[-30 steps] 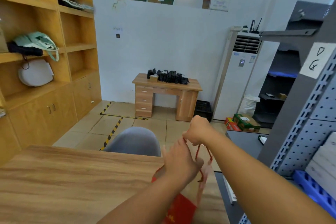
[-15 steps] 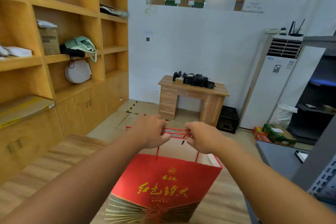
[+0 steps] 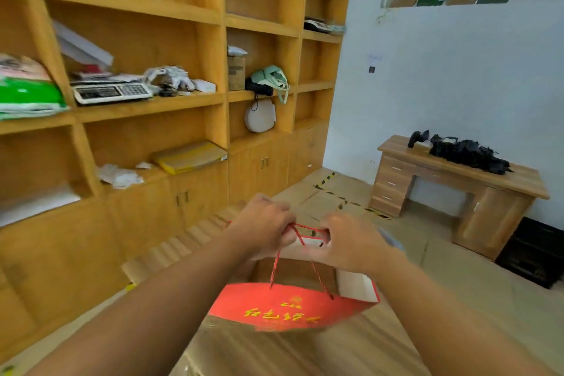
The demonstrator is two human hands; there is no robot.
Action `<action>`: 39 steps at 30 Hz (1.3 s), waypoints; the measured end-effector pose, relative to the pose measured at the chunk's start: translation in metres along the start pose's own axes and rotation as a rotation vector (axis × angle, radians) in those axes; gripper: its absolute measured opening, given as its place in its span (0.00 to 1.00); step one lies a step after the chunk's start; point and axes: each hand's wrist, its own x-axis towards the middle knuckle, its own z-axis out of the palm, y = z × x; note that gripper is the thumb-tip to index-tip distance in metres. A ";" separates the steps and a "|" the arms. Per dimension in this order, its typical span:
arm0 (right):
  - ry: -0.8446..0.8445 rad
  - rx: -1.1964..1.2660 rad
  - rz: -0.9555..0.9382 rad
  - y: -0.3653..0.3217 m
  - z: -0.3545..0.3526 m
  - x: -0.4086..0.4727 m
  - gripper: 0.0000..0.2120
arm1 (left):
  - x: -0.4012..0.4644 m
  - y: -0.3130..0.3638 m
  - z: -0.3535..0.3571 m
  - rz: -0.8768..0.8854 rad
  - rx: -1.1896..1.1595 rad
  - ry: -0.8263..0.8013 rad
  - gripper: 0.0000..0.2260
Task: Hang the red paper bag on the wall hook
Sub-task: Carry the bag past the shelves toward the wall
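Wooden shelving (image 3: 171,107) fills the left side of the view; one shelf carries a weighing scale (image 3: 111,91), and further right a pale green bag (image 3: 271,78) sits on a shelf with a white round item (image 3: 260,116) hanging below it; the left hand (image 3: 262,227) is closed on the red cord handles (image 3: 297,230) of the red paper bag (image 3: 290,307), fingers curled around the cord; the bag hangs below both hands, its mouth open and gold lettering on its near face, above the blurred wooden surface (image 3: 305,351); the right hand (image 3: 348,241) is just beside the left, likewise clamped on the cord handles; the hands are near each other but not touching; at far right a wooden desk (image 3: 457,183) stands against the white wall (image 3: 457,76), with black items (image 3: 464,151) piled on its top.
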 end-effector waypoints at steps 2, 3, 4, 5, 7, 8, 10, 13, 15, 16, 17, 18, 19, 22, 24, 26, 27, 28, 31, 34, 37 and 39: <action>0.017 -0.001 -0.048 -0.020 0.012 0.007 0.23 | -0.009 -0.004 -0.012 -0.035 0.005 0.008 0.12; 0.026 0.007 -0.073 -0.030 0.018 0.010 0.21 | -0.013 -0.005 -0.019 -0.055 0.013 0.011 0.13; 0.034 0.018 -0.093 -0.038 0.025 0.015 0.17 | -0.019 -0.008 -0.025 -0.076 0.027 0.015 0.13; 0.051 0.020 -0.103 -0.046 0.031 0.020 0.14 | -0.025 -0.012 -0.032 -0.093 0.040 0.018 0.12; 0.092 0.002 -0.127 -0.059 0.040 0.030 0.09 | -0.044 -0.024 -0.044 -0.126 0.070 0.006 0.10; 0.103 -0.001 -0.156 -0.066 0.043 0.036 0.08 | -0.056 -0.033 -0.049 -0.141 0.104 -0.018 0.09; 0.116 0.010 -0.247 -0.080 0.045 0.048 0.10 | -0.086 -0.051 -0.059 -0.169 0.183 -0.089 0.09; 0.113 -0.049 -0.394 -0.115 0.047 0.067 0.13 | -0.137 -0.075 -0.073 -0.251 0.233 -0.145 0.08; 0.098 -0.096 -0.496 -0.150 0.051 0.078 0.16 | -0.171 -0.088 -0.082 -0.311 0.236 -0.178 0.06; 0.086 -0.106 -0.541 -0.169 0.054 0.084 0.16 | -0.189 -0.095 -0.086 -0.337 0.247 -0.198 0.05; 0.076 -0.106 -0.581 -0.186 0.055 0.089 0.17 | -0.207 -0.102 -0.090 -0.364 0.257 -0.207 0.05; 0.074 -0.104 -0.618 -0.202 0.057 0.094 0.17 | -0.224 -0.108 -0.095 -0.392 0.259 -0.211 0.06; 0.081 -0.104 -0.658 -0.222 0.061 0.099 0.17 | -0.246 -0.116 -0.100 -0.433 0.257 -0.213 0.08; 0.055 -0.100 -0.729 -0.259 0.070 0.110 0.16 | -0.286 -0.130 -0.109 -0.483 0.236 -0.193 0.10; 0.041 -0.111 -0.774 -0.292 0.082 0.120 0.17 | -0.313 -0.144 -0.112 -0.516 0.222 -0.192 0.08; -0.007 -0.097 -0.780 -0.320 0.093 0.131 0.18 | -0.335 -0.162 -0.112 -0.572 0.188 -0.172 0.08; -0.036 -0.060 -0.770 -0.332 0.099 0.138 0.17 | -0.344 -0.171 -0.112 -0.607 0.165 -0.151 0.08; -0.073 0.006 -0.750 -0.343 0.105 0.145 0.16 | -0.352 -0.181 -0.112 -0.640 0.143 -0.127 0.08; -0.222 0.367 -0.699 -0.371 0.125 0.161 0.08 | -0.378 -0.213 -0.112 -0.719 0.087 -0.067 0.11; -0.278 0.504 -0.676 -0.402 0.141 0.173 0.07 | -0.406 -0.249 -0.112 -0.736 0.095 -0.057 0.12; -0.205 0.298 -0.670 -0.430 0.152 0.192 0.10 | -0.425 -0.286 -0.108 -0.718 0.156 -0.077 0.10; -0.157 0.143 -0.695 -0.448 0.160 0.211 0.11 | -0.432 -0.307 -0.102 -0.715 0.216 -0.126 0.10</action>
